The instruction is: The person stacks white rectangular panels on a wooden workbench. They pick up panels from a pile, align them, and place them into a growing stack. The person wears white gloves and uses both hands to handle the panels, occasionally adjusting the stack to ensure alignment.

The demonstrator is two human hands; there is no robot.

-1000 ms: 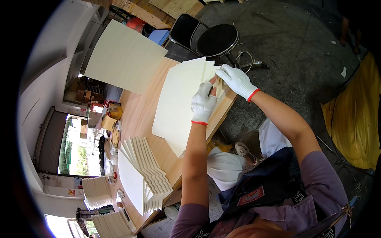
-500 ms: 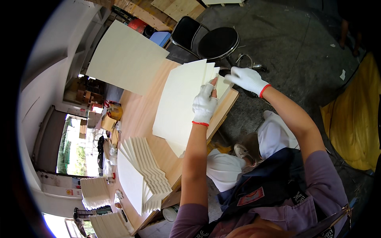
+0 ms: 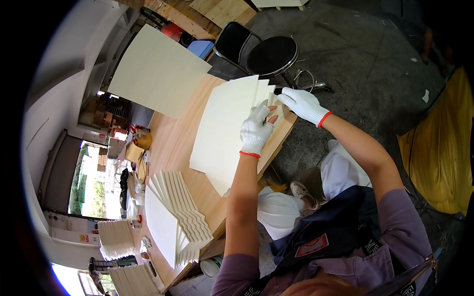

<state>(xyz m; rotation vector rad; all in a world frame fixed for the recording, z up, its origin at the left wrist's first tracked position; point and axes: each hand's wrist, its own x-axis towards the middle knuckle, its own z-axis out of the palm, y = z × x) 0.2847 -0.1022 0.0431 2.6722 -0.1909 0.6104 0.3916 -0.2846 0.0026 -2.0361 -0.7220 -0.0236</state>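
Note:
A fanned stack of cream-white sheets (image 3: 222,123), stiff like board, lies on the wooden table in front of me. Over its near right part rests my left hand (image 3: 256,130), in a white glove with a red cuff. Bare fingertips poke out of that glove and are spread apart on the sheets. My right hand (image 3: 303,106), gloved the same way, is at the stack's right corner. Its fingers are pressed together at the sheet edges, and whatever lies between them is hidden.
Nearer left on the table (image 3: 173,140) stands another fanned pile of sheets (image 3: 180,217). One large sheet (image 3: 158,69) sticks out past the far end. Further left are more sheet stacks (image 3: 116,239). A black chair (image 3: 271,54) stands beyond the table, and yellow cloth (image 3: 439,143) hangs at right.
My right hand has moved slightly left and down to the stack's corner, its fingers no longer blurred. The left hand's bare fingertips have shifted a little right. The sheets look almost unchanged.

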